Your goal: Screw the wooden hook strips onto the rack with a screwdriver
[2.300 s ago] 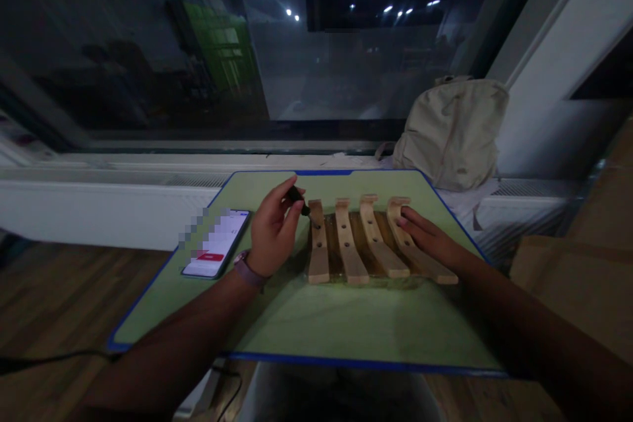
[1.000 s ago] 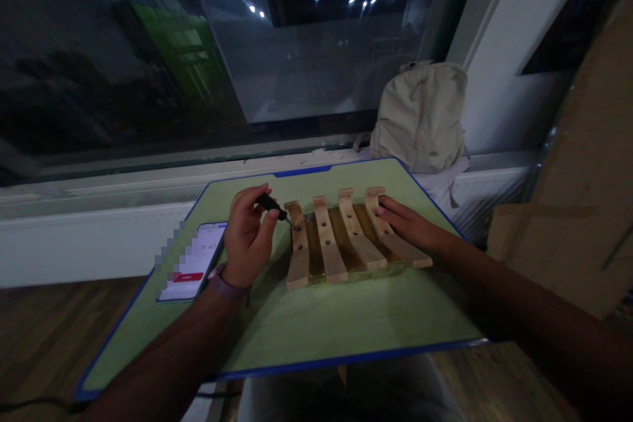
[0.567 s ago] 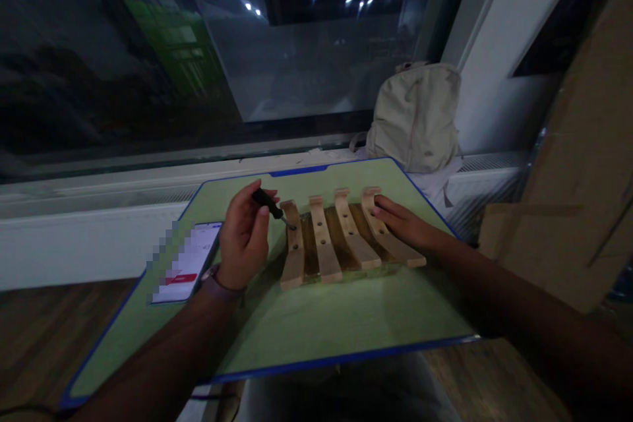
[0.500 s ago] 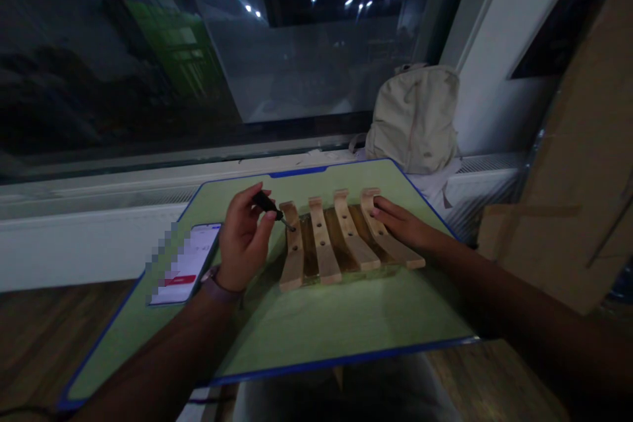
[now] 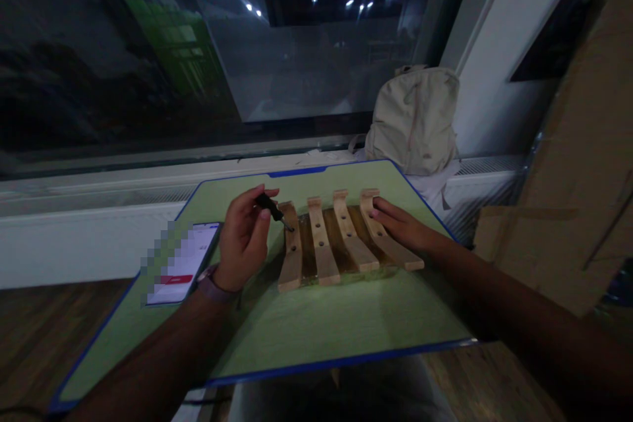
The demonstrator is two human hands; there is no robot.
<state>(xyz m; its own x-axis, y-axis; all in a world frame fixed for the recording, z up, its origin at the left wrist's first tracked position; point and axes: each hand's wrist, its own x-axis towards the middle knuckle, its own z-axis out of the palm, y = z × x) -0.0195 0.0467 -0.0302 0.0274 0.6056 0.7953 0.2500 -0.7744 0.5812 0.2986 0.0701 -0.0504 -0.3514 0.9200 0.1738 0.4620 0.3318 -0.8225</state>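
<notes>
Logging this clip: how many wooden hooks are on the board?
4: the leftmost hook at the screwdriver tip, two middle hooks, and the rightmost hook under the right hand.

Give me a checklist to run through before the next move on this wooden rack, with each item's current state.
1. Small black-handled screwdriver gripped in left hand: ok.
2. Screwdriver tip at the upper hole of the leftmost wooden slat: ok, it's there, but whether it's seated in a screw: cannot tell.
3. Right hand steadying the rightmost wooden slat: ok.
4. Rack lying flat on the green mat: ok.
5. Phone kept off the rack: ok.
6. Lighting on the work: not ok, the scene is dim.
</notes>
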